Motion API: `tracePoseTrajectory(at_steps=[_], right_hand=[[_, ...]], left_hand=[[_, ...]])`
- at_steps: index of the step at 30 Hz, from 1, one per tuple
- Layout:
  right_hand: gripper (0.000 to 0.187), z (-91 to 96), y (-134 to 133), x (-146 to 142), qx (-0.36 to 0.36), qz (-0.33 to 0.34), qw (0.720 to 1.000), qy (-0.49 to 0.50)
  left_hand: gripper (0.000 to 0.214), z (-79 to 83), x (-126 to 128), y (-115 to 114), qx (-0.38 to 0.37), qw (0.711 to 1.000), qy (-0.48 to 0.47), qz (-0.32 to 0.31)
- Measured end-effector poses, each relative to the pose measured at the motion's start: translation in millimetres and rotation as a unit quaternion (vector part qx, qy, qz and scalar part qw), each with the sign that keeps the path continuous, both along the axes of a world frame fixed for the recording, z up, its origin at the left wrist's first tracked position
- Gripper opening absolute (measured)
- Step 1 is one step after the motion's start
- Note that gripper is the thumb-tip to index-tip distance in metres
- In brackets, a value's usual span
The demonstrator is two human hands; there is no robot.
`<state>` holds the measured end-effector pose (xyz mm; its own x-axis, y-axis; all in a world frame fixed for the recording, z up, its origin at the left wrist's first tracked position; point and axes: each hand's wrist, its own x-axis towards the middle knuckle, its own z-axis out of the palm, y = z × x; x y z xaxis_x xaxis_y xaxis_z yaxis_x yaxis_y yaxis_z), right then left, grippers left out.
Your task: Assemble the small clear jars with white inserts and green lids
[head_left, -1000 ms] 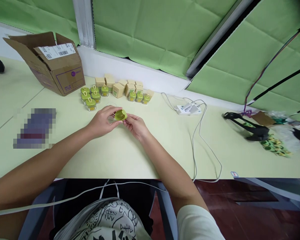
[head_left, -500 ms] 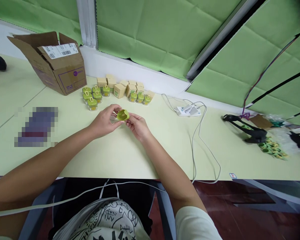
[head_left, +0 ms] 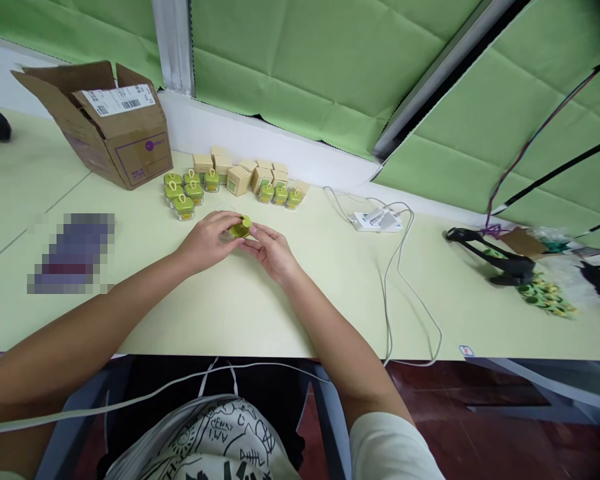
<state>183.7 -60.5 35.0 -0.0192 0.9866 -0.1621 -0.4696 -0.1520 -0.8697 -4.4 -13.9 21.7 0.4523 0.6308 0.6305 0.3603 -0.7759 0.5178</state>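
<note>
My left hand point(head_left: 207, 241) and my right hand point(head_left: 271, 250) meet over the pale green table point(head_left: 290, 293), both pinching one small green piece point(head_left: 241, 228) between their fingertips. The piece is held just above the tabletop. Behind it stand several small green-lidded containers point(head_left: 184, 192) in a cluster, and a row of small tan boxes point(head_left: 240, 175) with a few more green containers point(head_left: 279, 195) in front of them.
An open cardboard box point(head_left: 111, 127) lies on its side at the back left. A white charger with grey cables point(head_left: 380, 219) sits right of centre. A black tool point(head_left: 500, 261) and a bag of green parts point(head_left: 547, 293) lie far right. A blurred patch point(head_left: 73, 253) is at left.
The green piece has turned in my fingers: its open hollow faced up before, now it shows edge-on and lower. Both hands stayed in place, closing slightly together.
</note>
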Motion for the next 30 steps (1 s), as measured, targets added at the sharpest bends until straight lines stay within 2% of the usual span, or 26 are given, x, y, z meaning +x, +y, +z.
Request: tracePoseTrajectory(at_steps=[5, 11, 20, 27, 30], right_hand=[[0.021, -1.8, 0.7, -1.3, 0.003, -0.002, 1.000, 0.010], [0.016, -1.3, -0.3, -2.5, -0.005, 0.009, 1.000, 0.005], [0.025, -1.5, -2.7, -4.6, -0.019, 0.002, 1.000, 0.006], [0.019, -0.3, -1.4, -4.8, -0.024, 0.005, 1.000, 0.016], [0.020, 3.2, -0.3, -3.4, -0.048, -0.006, 0.998, 0.028]], left_hand=[[0.029, 4.5, 0.9, -5.8, -0.018, 1.000, 0.005, 0.002], [0.019, 2.0, 1.8, -1.9, 0.004, 0.999, 0.007, 0.041], [0.013, 3.9, 4.0, -3.7, 0.043, 0.998, 0.017, 0.052], [0.010, 5.4, 4.8, -6.2, 0.009, 0.998, 0.045, 0.045], [0.010, 6.5, 4.0, -8.1, -0.022, 0.998, 0.044, 0.045]])
